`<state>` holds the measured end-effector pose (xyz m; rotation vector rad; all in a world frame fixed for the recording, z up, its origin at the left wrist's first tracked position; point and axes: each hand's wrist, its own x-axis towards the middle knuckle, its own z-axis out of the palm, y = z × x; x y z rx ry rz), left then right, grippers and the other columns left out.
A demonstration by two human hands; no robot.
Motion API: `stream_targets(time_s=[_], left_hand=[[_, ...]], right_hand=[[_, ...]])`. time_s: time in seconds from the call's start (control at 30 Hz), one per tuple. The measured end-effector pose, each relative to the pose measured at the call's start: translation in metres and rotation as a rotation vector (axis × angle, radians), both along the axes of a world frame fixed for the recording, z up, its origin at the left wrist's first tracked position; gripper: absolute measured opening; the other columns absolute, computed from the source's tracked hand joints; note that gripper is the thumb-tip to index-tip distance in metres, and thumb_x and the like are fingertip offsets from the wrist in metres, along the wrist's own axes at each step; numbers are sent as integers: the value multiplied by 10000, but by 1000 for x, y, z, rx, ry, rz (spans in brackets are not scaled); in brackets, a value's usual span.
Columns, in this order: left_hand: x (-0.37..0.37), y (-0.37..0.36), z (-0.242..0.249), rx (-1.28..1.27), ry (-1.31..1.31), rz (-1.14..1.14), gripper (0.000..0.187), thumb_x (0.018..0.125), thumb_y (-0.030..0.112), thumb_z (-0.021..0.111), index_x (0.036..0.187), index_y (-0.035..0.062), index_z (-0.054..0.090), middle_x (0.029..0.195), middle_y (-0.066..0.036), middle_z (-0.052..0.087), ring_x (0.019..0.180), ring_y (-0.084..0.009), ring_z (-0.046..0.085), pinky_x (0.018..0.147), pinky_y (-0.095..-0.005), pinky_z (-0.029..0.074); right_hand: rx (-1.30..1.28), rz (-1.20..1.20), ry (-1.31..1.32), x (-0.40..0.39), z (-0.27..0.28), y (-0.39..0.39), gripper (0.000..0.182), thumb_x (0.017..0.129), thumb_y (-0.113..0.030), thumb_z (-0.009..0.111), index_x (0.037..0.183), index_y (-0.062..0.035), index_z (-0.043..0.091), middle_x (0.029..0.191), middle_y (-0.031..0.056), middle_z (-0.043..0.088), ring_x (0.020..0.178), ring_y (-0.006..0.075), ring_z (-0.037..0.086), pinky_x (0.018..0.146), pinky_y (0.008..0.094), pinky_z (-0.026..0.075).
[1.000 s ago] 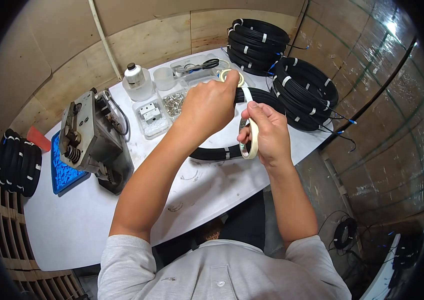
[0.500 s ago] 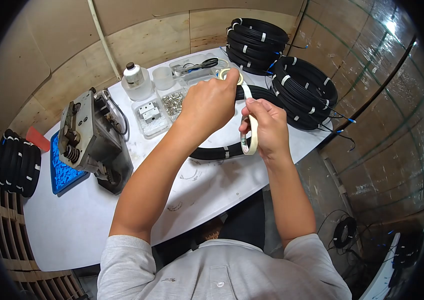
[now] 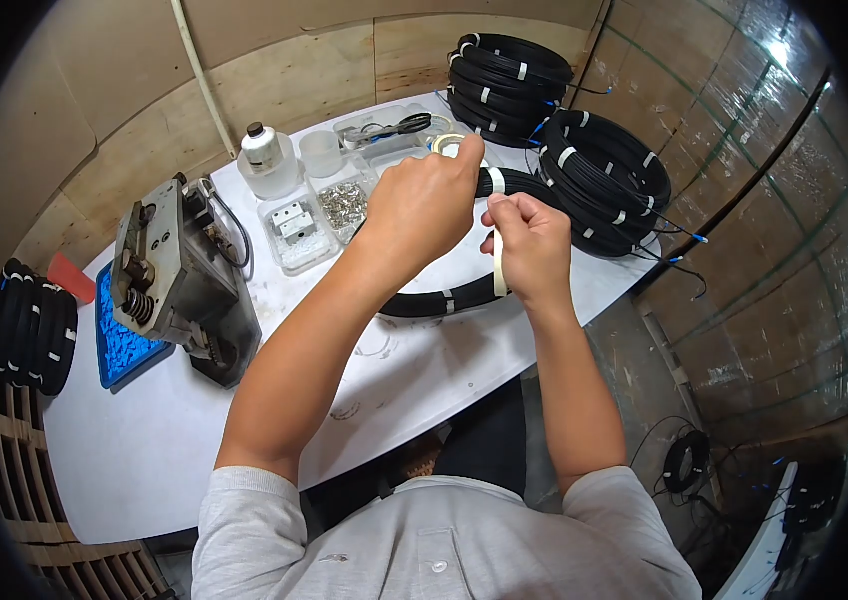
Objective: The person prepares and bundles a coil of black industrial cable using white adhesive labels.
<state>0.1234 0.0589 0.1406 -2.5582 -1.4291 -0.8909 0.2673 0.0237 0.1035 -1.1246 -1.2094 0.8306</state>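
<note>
A coil of black cable [image 3: 431, 304] lies on the white table in front of me. My left hand [image 3: 424, 200] is closed on its far side, with most fingers hidden behind the back of the hand. A pale band of tape [image 3: 497, 181] crosses the cable just right of that hand. Close by, my right hand [image 3: 536, 245] grips a roll of masking tape [image 3: 500, 268], seen nearly edge-on and partly covered by the fingers. Another tape roll [image 3: 441, 142] lies beyond my left hand.
Stacked black cable coils [image 3: 604, 185] stand at the right and far side. A metal press [image 3: 179, 270] occupies the left, beside a blue tray [image 3: 129, 350] of small blue pieces. Clear boxes of metal parts [image 3: 344, 203], a white bottle [image 3: 262, 147] and scissors [image 3: 414, 124] sit at the back.
My right hand has turned, so the tape roll now shows edge-on instead of its open ring. The tape strip stretched up from the right hand now shows as a band across the cable.
</note>
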Motion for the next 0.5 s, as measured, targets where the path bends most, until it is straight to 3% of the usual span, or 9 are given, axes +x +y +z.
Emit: stream_targets(time_s=[0.07, 0.13, 0.2, 0.27, 0.3, 0.37, 0.4, 0.47, 0.5], left_hand=[[1, 1, -1, -9, 7, -4, 278, 840, 81, 658, 1029, 20, 465, 674, -227, 659, 661, -466, 665, 579, -571, 519], [1, 4, -2, 19, -1, -8, 268, 850, 85, 652, 1028, 21, 462, 676, -233, 660, 665, -473, 664, 583, -579, 517], [1, 4, -1, 21, 0, -8, 260, 852, 82, 642, 1031, 22, 463, 677, -238, 658, 663, -476, 663, 584, -583, 516], [1, 3, 0, 24, 2, -7, 253, 854, 79, 632, 1033, 23, 463, 677, -243, 657, 660, -479, 662, 584, -586, 516], [2, 2, 1, 36, -7, -8, 245, 852, 68, 620, 1036, 24, 463, 677, -246, 656, 658, -481, 661, 585, -588, 517], [4, -1, 0, 53, -11, -10, 239, 851, 58, 608, 1039, 24, 463, 678, -249, 655, 655, -483, 660, 586, -590, 517], [5, -4, -3, 69, 1, -16, 233, 849, 51, 598, 1035, 20, 461, 677, -251, 654, 652, -485, 659, 586, -590, 517], [2, -5, 0, 60, 21, -10, 217, 857, 73, 586, 1024, 15, 460, 685, -256, 654, 653, -484, 659, 583, -591, 516], [-1, -3, 1, 48, 3, -16, 226, 862, 100, 590, 1029, 14, 464, 687, -256, 652, 655, -482, 657, 589, -588, 510]], right_hand=[[84, -44, -85, 3, -6, 5, 348, 962, -188, 653, 674, 7, 633, 552, 21, 570, 497, 83, 545, 490, 285, 425], [210, -151, -352, 7, -10, 12, 334, 940, -179, 661, 676, 21, 619, 505, 50, 516, 472, 82, 483, 479, 315, 388], [259, -168, -378, 9, -5, 11, 307, 913, -164, 676, 678, 23, 613, 499, 73, 496, 462, 82, 425, 470, 330, 350], [169, -166, -552, 10, 13, -1, 284, 910, -178, 665, 708, 21, 662, 542, 133, 584, 455, 193, 541, 507, 380, 443], [175, -165, -550, 16, 6, 3, 284, 910, -178, 665, 708, 21, 662, 542, 133, 584, 455, 193, 541, 507, 380, 443], [178, -25, -1055, 35, -30, 20, 254, 910, -193, 646, 774, 6, 730, 647, 201, 664, 566, 367, 657, 612, 460, 532], [132, -24, -1149, 37, -47, 16, 249, 910, -207, 631, 843, -14, 772, 752, 235, 693, 733, 457, 685, 725, 518, 560], [200, -39, -1025, 36, -65, 6, 207, 907, -189, 686, 849, -7, 764, 702, 217, 675, 609, 383, 674, 619, 413, 546], [209, -28, -1025, 33, -61, 1, 207, 907, -189, 686, 849, -7, 764, 702, 217, 675, 609, 383, 674, 619, 413, 546]])
